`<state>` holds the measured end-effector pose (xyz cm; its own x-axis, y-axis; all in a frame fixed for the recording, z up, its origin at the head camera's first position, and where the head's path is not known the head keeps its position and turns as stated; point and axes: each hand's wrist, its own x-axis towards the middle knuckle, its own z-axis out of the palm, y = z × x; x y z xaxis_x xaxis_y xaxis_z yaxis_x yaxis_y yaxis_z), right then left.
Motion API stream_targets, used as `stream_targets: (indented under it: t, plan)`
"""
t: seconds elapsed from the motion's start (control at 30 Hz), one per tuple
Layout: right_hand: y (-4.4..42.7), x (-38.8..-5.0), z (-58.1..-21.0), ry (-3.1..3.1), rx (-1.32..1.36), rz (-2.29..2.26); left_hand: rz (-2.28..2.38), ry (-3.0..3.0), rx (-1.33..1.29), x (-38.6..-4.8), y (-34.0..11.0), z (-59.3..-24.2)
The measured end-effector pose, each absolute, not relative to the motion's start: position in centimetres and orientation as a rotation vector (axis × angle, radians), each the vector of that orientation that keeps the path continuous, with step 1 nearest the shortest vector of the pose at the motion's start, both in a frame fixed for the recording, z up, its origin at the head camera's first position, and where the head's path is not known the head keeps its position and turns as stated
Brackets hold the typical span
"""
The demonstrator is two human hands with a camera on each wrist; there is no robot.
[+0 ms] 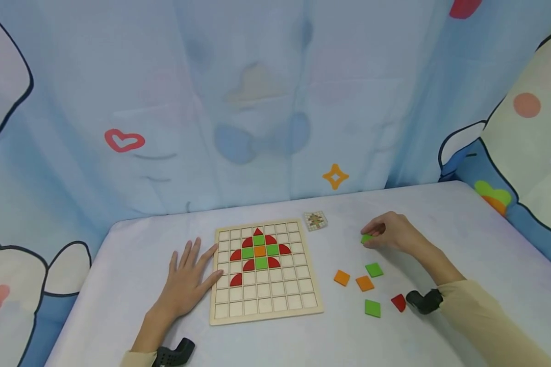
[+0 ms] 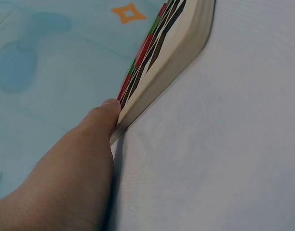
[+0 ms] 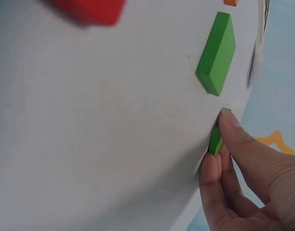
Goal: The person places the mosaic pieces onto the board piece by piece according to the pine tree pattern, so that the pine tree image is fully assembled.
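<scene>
Left hand (image 1: 183,285) is resting with fingers spread apart, thumb and index finger touching the left edge of the wooden grid board (image 1: 266,319). Board is lying flat on the white table (image 1: 140,250), carrying inset pieces (image 1: 261,263) in red, green and orange. Patterned card (image 1: 316,220) is lying just beside its upper right corner. Two orange tiles (image 1: 342,278) are lying near two loose green tiles (image 1: 373,308). Right hand (image 1: 392,234) is pinching another green tile (image 3: 216,140), table contact unclear. Red piece (image 1: 398,303) is lying near the right wrist.
</scene>
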<state>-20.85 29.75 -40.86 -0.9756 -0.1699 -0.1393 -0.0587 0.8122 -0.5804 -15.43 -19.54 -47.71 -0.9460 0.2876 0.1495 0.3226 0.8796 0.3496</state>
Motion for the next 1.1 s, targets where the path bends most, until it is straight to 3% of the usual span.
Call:
stream_targets:
  t: [0.67, 0.93, 1.1]
  plan:
    - [29.2, -20.2, -40.9, 2.851, -0.071, -0.968, -0.560, -2.961, -0.459, -15.5, -19.5, -47.7]
    - [28.0, -19.5, -40.8, 2.946, -0.248, -1.027, -0.538, -2.981, -0.431, -15.3, -19.4, -47.7]
    - [24.5, -19.2, -38.9, 2.975, -0.445, -1.082, -0.526, -2.984, -0.430, -15.3, -19.4, -47.6]
